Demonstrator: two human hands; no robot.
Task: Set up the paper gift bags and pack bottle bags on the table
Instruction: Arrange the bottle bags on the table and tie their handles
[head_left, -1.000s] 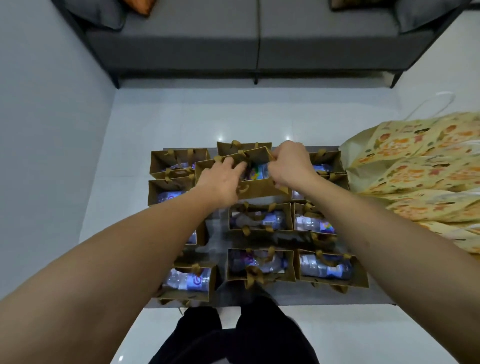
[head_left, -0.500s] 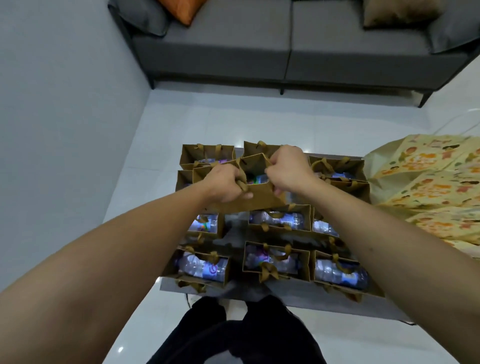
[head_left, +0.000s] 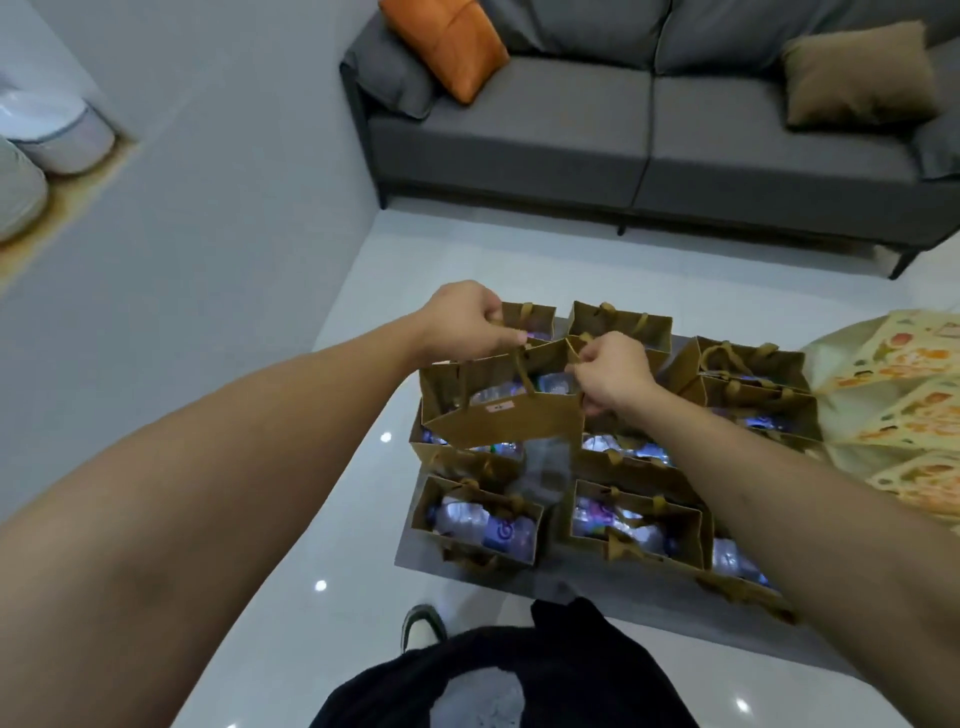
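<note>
Grey tile and a grey sofa (head_left: 649, 130) frame our low table (head_left: 649, 603), which is crowded with brown paper bags holding water bottles. We hold one bag (head_left: 506, 415) lifted above the left rows, a bottle (head_left: 553, 383) visible inside it. Our left hand (head_left: 465, 322) is clenched on the far ribbon handle near the rim, and our right hand (head_left: 613, 376) pinches the other handle at the bag's right corner. By our reckoning the step is setting this bag into the gap (head_left: 545, 462) in the middle of the table. To do it well we should keep both handles level so the bottle does not roll and tip the bag, lower it straight down between its neighbours (head_left: 480, 525) without crushing their rims, and let go only once the base sits flat. Beside the table on the right lies a stack of yellow patterned bags (head_left: 904, 395), well clear of our hands.
</note>
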